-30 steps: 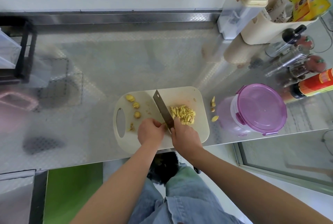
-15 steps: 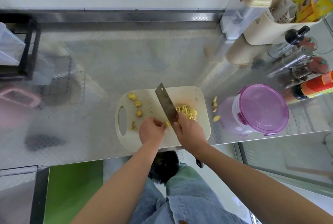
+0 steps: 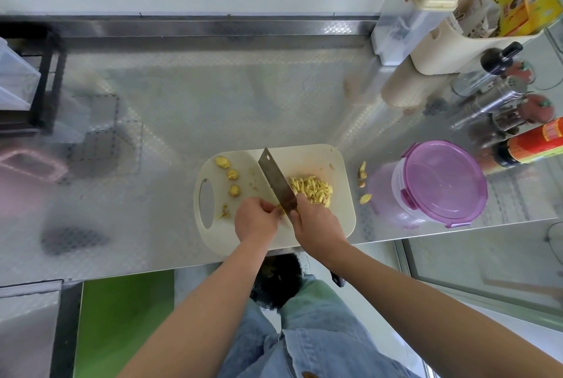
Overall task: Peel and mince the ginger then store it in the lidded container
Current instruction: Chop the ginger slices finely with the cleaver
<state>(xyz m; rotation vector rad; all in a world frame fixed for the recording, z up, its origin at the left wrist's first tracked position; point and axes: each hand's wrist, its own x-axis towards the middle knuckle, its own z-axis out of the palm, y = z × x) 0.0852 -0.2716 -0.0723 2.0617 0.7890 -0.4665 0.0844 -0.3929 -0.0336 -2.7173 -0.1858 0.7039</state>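
Note:
A cream cutting board (image 3: 320, 155) lies at the counter's front edge. On its right half sits a pile of cut ginger strips (image 3: 310, 188). Three round ginger pieces (image 3: 232, 175) and some peel scraps (image 3: 224, 212) lie on its left half. My right hand (image 3: 316, 224) grips the handle of a cleaver (image 3: 275, 179), whose blade slants across the board just left of the pile. My left hand (image 3: 257, 219) pinches a small piece of ginger against the board beside the blade's heel. A clear container with a purple lid (image 3: 441, 182) stands right of the board, its lid shut.
Ginger scraps (image 3: 362, 178) lie on the steel counter between board and container. Sauce bottles and shakers (image 3: 499, 103), a cream caddy (image 3: 457, 39) and a roll stand at the back right. A black rack (image 3: 33, 79) stands at the far left. The counter's front edge runs just under my hands.
The cleaver's blade lifted and swung slightly left, then came back down beside the pile. My left hand stayed pinched at the blade's heel.

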